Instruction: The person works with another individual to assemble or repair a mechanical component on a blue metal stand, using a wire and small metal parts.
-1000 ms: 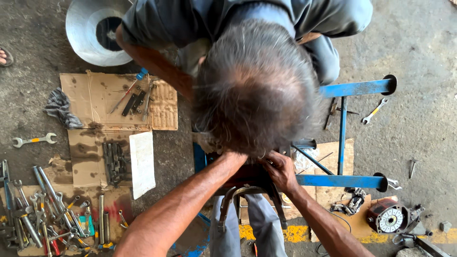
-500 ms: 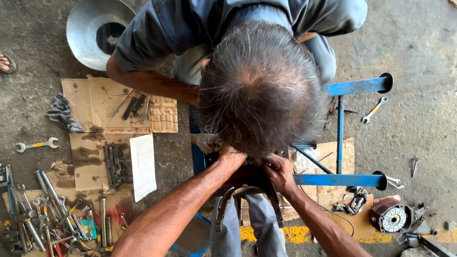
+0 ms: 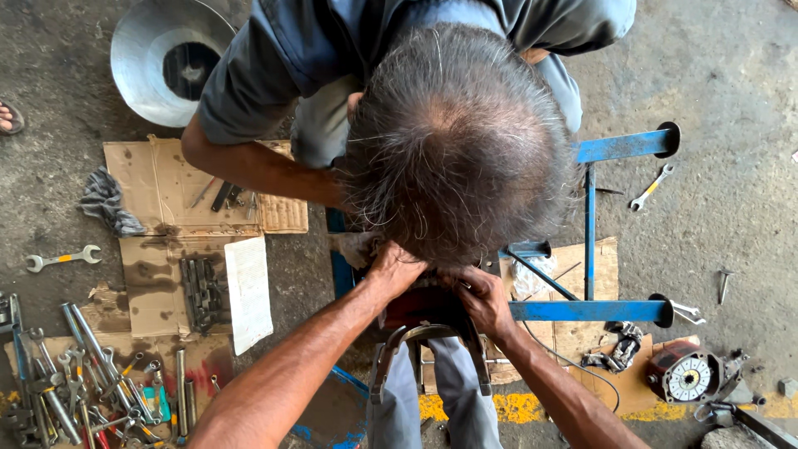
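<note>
We are holding both hands on a dark red part (image 3: 428, 306) above the blue frame (image 3: 594, 311): left hand (image 3: 393, 268) and right hand (image 3: 485, 301) are gripping its top edges, beside a co-worker's head (image 3: 457, 141).

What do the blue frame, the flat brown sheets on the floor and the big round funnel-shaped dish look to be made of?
The blue tubular frame looks like painted steel: straight bars, round black end caps, chipped paint. The flat brown sheets look like corrugated cardboard, with torn edges and dark oily stains. The round grey funnel-shaped dish seems thin sheet metal, dull silver with a soft sheen. Both hands, left and right, grip a dark reddish part, probably metal.
</note>
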